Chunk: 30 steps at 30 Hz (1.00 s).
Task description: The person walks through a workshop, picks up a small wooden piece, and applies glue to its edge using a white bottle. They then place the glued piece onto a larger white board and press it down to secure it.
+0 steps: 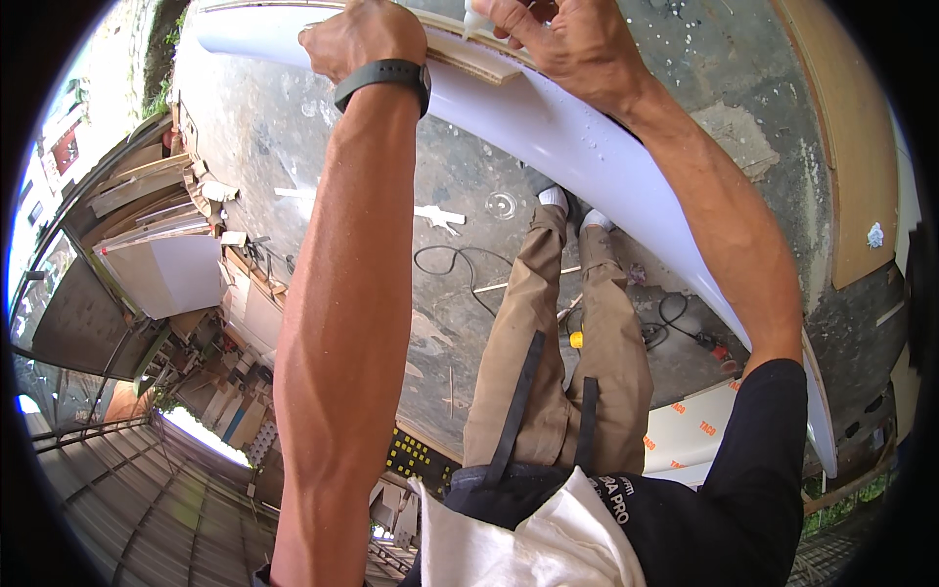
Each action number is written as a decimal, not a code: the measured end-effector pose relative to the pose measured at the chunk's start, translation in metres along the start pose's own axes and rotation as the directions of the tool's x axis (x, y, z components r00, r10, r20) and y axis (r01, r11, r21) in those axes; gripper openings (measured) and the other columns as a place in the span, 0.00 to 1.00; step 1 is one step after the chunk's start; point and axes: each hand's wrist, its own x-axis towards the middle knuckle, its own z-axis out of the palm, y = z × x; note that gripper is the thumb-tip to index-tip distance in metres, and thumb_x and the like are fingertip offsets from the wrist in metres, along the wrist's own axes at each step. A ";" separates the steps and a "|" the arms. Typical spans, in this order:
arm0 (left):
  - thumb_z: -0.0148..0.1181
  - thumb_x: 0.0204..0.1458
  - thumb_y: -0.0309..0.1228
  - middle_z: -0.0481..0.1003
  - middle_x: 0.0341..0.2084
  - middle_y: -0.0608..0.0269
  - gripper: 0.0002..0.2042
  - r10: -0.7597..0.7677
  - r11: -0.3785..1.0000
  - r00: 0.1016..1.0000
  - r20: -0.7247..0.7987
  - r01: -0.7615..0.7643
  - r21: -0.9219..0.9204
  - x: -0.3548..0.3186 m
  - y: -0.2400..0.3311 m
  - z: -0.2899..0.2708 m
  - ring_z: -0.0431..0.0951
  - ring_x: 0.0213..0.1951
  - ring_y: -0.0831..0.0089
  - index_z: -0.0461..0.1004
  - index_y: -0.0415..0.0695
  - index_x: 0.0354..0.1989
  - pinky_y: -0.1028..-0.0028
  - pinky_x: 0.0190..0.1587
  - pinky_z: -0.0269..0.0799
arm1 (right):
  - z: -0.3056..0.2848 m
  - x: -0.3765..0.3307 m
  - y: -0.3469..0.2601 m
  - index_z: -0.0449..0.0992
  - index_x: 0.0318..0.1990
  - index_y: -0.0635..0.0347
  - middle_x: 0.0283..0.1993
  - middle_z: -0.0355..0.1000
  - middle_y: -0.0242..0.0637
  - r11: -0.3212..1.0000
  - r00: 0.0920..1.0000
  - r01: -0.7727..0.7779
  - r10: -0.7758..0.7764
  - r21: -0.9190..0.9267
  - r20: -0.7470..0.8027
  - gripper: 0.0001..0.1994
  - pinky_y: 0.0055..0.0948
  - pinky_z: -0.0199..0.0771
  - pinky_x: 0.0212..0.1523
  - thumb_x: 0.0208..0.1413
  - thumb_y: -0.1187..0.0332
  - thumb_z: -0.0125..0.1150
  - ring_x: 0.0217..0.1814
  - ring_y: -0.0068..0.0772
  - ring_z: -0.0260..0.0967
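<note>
A long, curved, glossy white panel [577,147] sweeps across the upper view, with plywood strips along its far edge. My left hand [367,41], below a dark wristwatch, is closed over this edge, gripping a strip; its fingertips are partly hidden. Right of it, a short plywood piece [479,63] juts out from the edge. My right hand [572,44] pinches a small white nozzle bottle [475,22], its tip pointing down at the strip. The top of the picture cuts off part of the bottle and of both hands.
Stained concrete floor [391,230] carries a black cable [460,252], white scraps [440,216] and a power tool's plug end [722,352]. Stacked boards [161,230] stand at left. A large brown sheet [856,147] lies at right. My legs stand beside the panel's near side.
</note>
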 end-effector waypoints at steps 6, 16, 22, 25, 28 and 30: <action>0.53 0.57 0.33 0.76 0.43 0.29 0.19 -0.039 0.997 0.999 -0.020 0.037 -0.063 -0.010 0.011 0.001 0.79 0.46 0.46 0.69 0.23 0.45 0.58 0.49 0.74 | -0.004 0.000 -0.005 0.76 0.40 0.65 0.28 0.77 0.40 0.995 0.995 -0.097 0.097 0.007 -0.030 0.15 0.31 0.75 0.31 0.66 0.60 0.62 0.29 0.28 0.76; 0.58 0.57 0.32 0.76 0.47 0.30 0.21 -0.145 0.988 0.989 0.017 0.146 -0.057 -0.012 0.023 -0.005 0.81 0.47 0.44 0.70 0.22 0.49 0.59 0.52 0.76 | -0.008 0.000 -0.007 0.75 0.38 0.66 0.28 0.78 0.43 0.996 0.996 -0.091 0.091 -0.009 0.001 0.15 0.32 0.77 0.30 0.65 0.59 0.61 0.29 0.31 0.78; 0.62 0.57 0.32 0.76 0.50 0.31 0.23 -0.252 0.960 0.966 0.057 0.257 -0.115 -0.018 0.034 -0.009 0.82 0.47 0.45 0.70 0.22 0.52 0.60 0.54 0.79 | -0.008 0.000 -0.004 0.75 0.38 0.66 0.28 0.78 0.44 0.998 0.999 -0.046 0.046 -0.045 0.006 0.16 0.33 0.77 0.30 0.65 0.58 0.61 0.29 0.32 0.79; 0.64 0.57 0.32 0.76 0.51 0.32 0.24 -0.291 0.944 0.954 0.071 0.298 -0.140 -0.019 0.038 -0.010 0.83 0.47 0.46 0.70 0.21 0.53 0.61 0.56 0.80 | -0.008 0.001 -0.005 0.75 0.39 0.65 0.28 0.78 0.44 0.998 0.999 -0.038 0.039 -0.052 0.014 0.16 0.33 0.77 0.30 0.65 0.58 0.62 0.29 0.32 0.79; 0.65 0.57 0.31 0.76 0.52 0.32 0.24 -0.303 0.940 0.950 0.069 0.310 -0.142 -0.021 0.041 -0.011 0.83 0.47 0.46 0.70 0.21 0.54 0.61 0.56 0.81 | -0.007 0.000 0.000 0.75 0.39 0.65 0.27 0.78 0.44 0.998 0.999 -0.035 0.036 -0.045 0.015 0.15 0.33 0.77 0.30 0.65 0.59 0.61 0.28 0.32 0.78; 0.65 0.57 0.31 0.76 0.51 0.32 0.24 -0.327 0.935 0.943 0.058 0.332 -0.126 -0.024 0.044 -0.011 0.83 0.47 0.47 0.70 0.21 0.54 0.61 0.55 0.81 | -0.008 -0.001 0.002 0.75 0.39 0.65 0.27 0.77 0.44 0.998 0.999 -0.034 0.035 -0.048 0.014 0.15 0.33 0.77 0.29 0.66 0.59 0.61 0.28 0.32 0.78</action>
